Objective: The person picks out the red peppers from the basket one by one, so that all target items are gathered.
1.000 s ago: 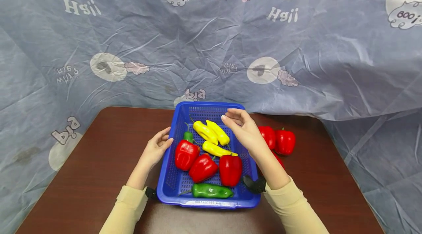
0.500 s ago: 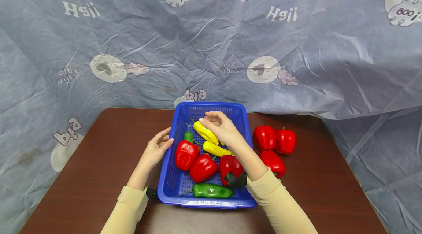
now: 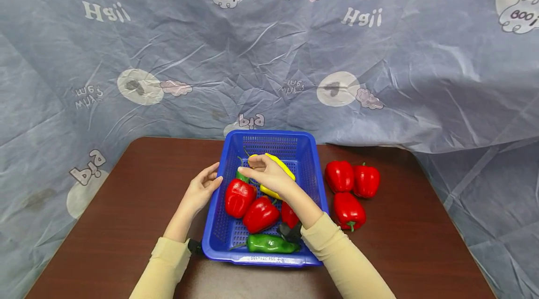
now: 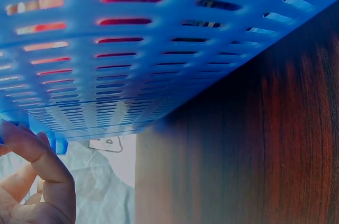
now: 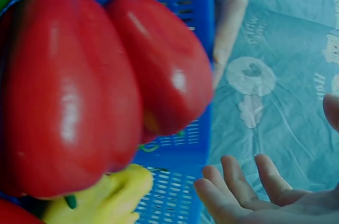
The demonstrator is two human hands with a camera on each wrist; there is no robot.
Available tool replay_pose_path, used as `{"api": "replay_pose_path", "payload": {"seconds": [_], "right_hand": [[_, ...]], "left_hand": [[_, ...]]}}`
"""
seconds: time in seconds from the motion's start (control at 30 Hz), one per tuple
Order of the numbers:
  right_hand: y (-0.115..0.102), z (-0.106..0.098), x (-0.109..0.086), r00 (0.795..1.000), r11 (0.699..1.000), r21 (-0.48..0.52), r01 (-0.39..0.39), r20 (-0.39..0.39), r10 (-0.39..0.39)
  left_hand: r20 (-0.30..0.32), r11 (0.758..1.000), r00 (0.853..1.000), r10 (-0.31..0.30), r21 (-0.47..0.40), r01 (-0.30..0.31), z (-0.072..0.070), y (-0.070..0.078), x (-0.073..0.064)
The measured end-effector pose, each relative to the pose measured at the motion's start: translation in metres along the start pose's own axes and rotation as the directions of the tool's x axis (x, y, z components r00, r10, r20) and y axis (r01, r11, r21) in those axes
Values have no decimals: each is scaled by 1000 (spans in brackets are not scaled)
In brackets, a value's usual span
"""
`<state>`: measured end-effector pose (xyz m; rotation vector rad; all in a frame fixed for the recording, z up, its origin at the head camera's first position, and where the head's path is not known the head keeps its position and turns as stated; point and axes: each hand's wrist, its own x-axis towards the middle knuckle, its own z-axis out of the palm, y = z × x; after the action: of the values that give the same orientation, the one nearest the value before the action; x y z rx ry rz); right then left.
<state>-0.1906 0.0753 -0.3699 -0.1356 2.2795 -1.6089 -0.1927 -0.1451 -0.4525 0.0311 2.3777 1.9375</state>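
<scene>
on table (image 3: 400, 243), basket (image 3: 310, 163), long axis front-to-back

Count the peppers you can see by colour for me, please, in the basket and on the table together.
Red peppers: 6 (3 in the basket, 3 on the table)
Yellow peppers: 3, all in the basket, partly covered by the right hand
Green peppers: 2, both in the basket
Total: 11 visible

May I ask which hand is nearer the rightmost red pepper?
Right: the right hand is over the basket, left of the pepper; the left hand is farther left, by the basket's rim.
</scene>
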Motion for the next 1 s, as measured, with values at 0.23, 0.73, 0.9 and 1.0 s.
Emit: {"api": "replay_pose_path", "payload": {"seconds": [0.23,0.73,0.9,1.0], "right_hand": [[12,9,7,998,997,-62,-39,45,42],[26,16,14,985,988,-98,-123,105,134],[30,17,16,983,983,-123,-136,107,150],[33,18,17,982,980,-139,-143,106,158]], "left_hand": [[2,1000,1000,12,-18,-12,1,-1,0],[-6,999,1000,16,-31,-16,2,-1,2],[-8,1000,1000,4,-13,-4,1,-2,1],[-8,1000,1000,-2,-4,2,1,-1,0]]}}
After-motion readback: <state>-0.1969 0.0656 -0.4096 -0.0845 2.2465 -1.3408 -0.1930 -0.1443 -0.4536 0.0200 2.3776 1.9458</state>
